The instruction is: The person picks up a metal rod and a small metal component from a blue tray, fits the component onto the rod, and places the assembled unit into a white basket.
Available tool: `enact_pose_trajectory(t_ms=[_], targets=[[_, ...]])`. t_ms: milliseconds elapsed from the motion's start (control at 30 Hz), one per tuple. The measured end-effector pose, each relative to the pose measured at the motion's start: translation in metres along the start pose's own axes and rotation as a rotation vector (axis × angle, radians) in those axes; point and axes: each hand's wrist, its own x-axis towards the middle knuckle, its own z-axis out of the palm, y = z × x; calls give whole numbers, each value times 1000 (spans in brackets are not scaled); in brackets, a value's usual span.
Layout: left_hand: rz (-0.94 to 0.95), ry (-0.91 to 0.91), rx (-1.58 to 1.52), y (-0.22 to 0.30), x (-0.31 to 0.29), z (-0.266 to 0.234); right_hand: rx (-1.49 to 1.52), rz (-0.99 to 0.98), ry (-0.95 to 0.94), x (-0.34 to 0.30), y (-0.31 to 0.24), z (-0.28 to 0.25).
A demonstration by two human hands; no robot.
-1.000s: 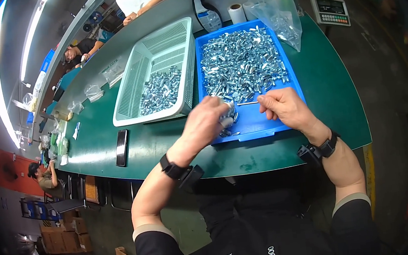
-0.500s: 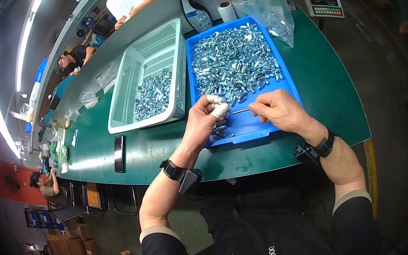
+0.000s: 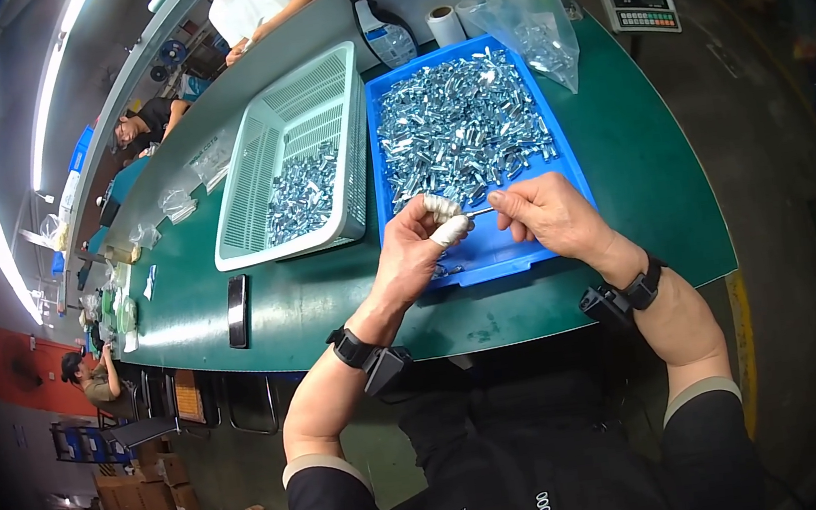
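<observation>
The right fingers (image 3: 515, 204) are clenched on a thin metal rod (image 3: 481, 211), which runs leftward from them and ends at the left fingers (image 3: 449, 232). Two of the left fingers have white wrapping on them and curl toward each other at the rod's end; I cannot tell whether they grasp a small piece there. Both sets of fingers are above the near part of a blue tray (image 3: 518, 250), whose bare floor shows beneath the right fingers. Just beyond the fingers, small shiny metal pieces (image 3: 459, 128) heap up in the tray, and a few more lie close below the left fingers. To the left of the fingers stands a pale green basket (image 3: 350, 161) with more metal pieces inside; also left of the fingers, but nearer the person, a dark phone (image 3: 238, 312) lies on the green counter (image 3: 651, 177). Well beyond the fingers are a spray bottle (image 3: 390, 39), a white roll (image 3: 444, 26) and a clear bag (image 3: 539, 33), with a scale (image 3: 638, 5) farther to their right
</observation>
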Motion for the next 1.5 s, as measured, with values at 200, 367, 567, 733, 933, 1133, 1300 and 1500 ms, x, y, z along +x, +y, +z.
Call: enact_pose_trajectory(t_ms=[200,367,567,733,933,1133,1300,1500], targets=[[41,11,31,-3,-2,0,20,61,-68,2,0,-2],[141,-25,1,-6,-6,5,26,152,-136,3,4,1],[148,-18,82,-2,-8,12,62,122,-131,1,1,1],[304,170,295,19,-16,-22,117,14,-30,3,1,-7],[754,608,1284,82,-12,-85,146,3,59,2,-7,-12],[478,34,1317,21,-1,-19,126,9,15,5,6,-3],[489,-74,1388,4,12,-10,114,33,-16,5,5,0],[448,-104,1312,0,13,-3,89,19,-26,2,5,-2]])
